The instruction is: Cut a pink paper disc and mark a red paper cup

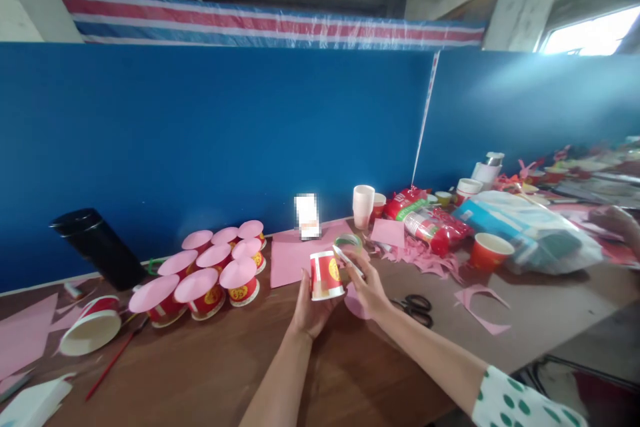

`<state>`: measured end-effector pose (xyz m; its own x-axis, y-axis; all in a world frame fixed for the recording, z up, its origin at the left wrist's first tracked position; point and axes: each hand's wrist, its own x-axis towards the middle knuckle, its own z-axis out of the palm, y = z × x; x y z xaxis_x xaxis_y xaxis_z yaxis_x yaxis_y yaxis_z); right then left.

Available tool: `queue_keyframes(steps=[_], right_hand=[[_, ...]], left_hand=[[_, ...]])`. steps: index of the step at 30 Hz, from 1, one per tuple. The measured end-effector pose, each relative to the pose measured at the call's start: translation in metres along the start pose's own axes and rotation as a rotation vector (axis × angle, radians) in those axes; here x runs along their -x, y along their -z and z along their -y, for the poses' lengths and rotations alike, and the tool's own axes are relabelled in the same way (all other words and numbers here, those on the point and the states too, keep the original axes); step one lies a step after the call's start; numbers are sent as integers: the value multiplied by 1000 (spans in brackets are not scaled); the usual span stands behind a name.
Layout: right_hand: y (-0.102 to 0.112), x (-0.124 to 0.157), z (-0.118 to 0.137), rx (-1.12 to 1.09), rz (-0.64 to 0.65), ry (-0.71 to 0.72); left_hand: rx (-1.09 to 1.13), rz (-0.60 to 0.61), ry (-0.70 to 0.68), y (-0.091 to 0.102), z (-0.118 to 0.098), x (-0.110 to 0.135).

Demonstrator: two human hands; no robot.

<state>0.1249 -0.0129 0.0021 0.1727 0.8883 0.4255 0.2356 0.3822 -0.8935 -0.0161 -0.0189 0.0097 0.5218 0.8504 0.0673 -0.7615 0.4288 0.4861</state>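
Note:
My left hand (311, 312) is closed around a red paper cup (325, 280) with a yellow emblem, its white rim facing down. In my right hand (371, 288) is a slim white pen-like tube (347, 259), held close to the cup's upper edge. What kind of tube it is, I cannot make out. A pink paper disc (356, 300) lies on the table beneath my right hand. Black-handled scissors (417, 307) rest just right of my right wrist. Behind the cup, a roll of clear tape (349, 241) is partly hidden by my right hand.
Several upturned cups topped with pink discs (196, 285) stand at left, near a black tumbler (100, 250) and a tipped cup (93, 327). Stacked white cups (363, 205), a red packet (425, 220), pink scraps (425, 257) and a plastic bag (535, 230) occupy the right. A blue partition (250, 127) rises behind.

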Motion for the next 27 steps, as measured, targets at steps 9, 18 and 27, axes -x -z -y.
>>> queue_keyframes(steps=[9,18,27], right_hand=[[-24,13,7,200,-4,133],[-19,20,1,90,111,-60],[51,55,24,831,383,206]], left_hand=[[116,54,41,5,-9,3],[98,77,57,6,-8,5],[128,64,-8,6,-20,4]])
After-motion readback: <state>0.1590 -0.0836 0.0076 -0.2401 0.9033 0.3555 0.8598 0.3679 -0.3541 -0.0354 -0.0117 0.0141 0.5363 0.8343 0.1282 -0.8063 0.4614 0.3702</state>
